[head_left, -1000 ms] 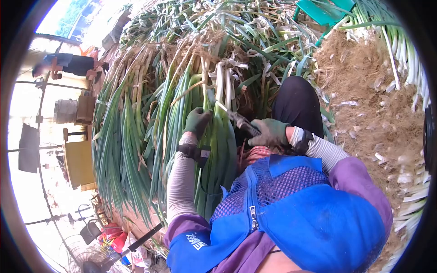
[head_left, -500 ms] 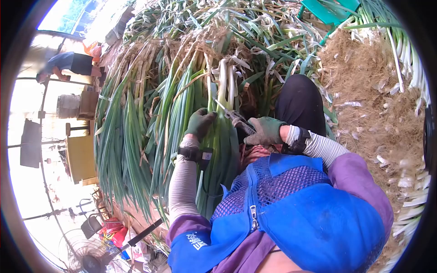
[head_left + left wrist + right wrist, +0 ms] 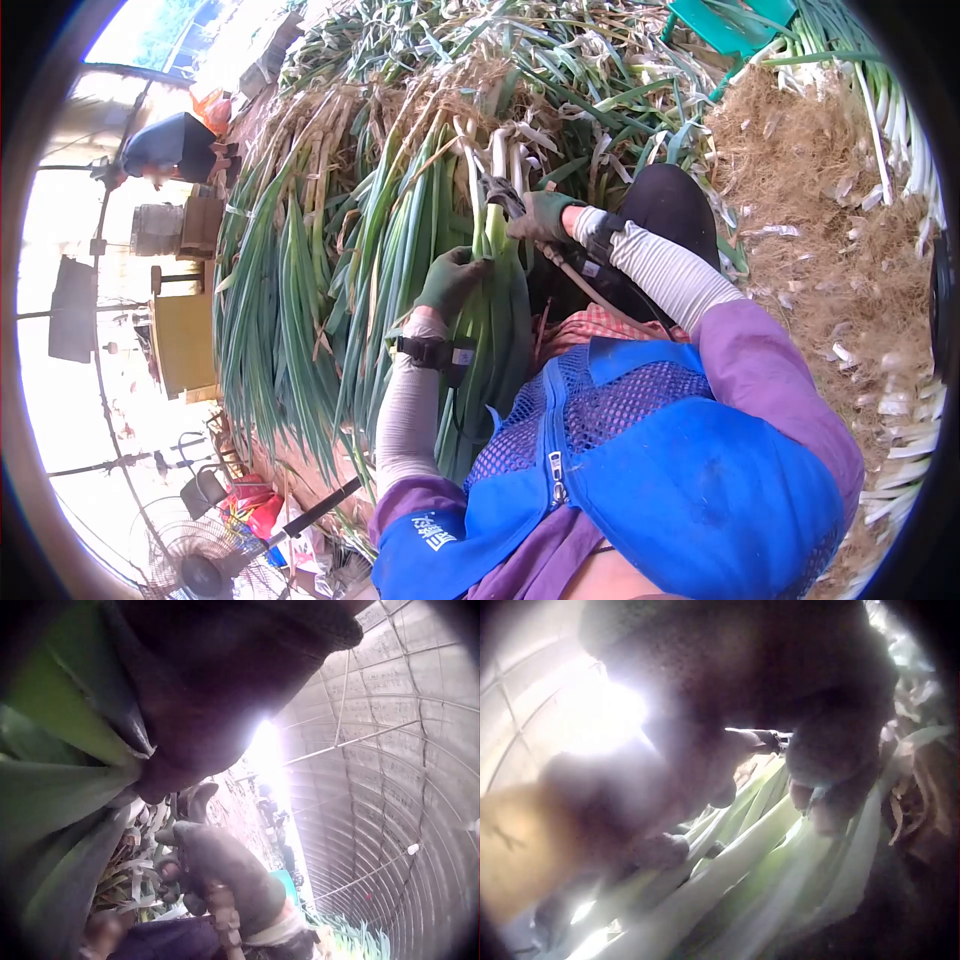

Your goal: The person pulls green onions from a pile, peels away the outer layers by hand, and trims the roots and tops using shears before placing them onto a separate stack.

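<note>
My gloved left hand grips a bunch of long green onions around their green leaves, below the white stalks. In the left wrist view the leaves fan out from beside the dark glove. My gloved right hand holds a dark blow gun, whose front end overlaps the upper stalks in the head view. From its handle a hose runs down past my forearm. Pale stalks pass beneath the right fingers in the right wrist view; the glove hides most of the gun there.
More unpeeled green onions lie in a thick row at left. Loose leaves cover the far heap. Root trimmings spread at right, near a green plastic stool. A fan stands lower left; another person is beyond.
My right hand has moved up and left with the blow gun, onto the upper stalks. My left hand has shifted slightly right and down, still gripping the green onions. The background person has changed posture.
</note>
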Demonstrator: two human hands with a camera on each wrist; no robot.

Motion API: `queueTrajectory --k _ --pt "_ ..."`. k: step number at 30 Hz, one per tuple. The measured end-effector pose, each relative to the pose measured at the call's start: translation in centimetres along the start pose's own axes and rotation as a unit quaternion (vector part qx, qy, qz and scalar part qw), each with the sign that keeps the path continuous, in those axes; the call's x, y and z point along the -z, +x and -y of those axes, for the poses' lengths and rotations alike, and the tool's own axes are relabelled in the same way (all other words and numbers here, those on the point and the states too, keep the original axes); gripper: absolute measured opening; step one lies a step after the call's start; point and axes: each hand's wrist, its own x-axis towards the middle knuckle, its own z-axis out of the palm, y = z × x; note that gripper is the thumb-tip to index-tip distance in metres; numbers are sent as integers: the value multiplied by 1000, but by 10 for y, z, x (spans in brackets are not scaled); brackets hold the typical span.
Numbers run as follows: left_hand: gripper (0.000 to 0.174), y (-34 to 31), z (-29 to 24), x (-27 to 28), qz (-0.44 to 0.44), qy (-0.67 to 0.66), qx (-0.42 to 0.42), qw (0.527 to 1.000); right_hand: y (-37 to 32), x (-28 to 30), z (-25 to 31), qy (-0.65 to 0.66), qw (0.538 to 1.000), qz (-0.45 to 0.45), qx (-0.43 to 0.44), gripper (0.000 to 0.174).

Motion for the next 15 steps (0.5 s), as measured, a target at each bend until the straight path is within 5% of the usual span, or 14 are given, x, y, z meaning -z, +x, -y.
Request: queueTrajectory --k 15 --pt "31 -42 -1 -4 37 34 -9 999 16 15 4 -7 999 43 -18 58"
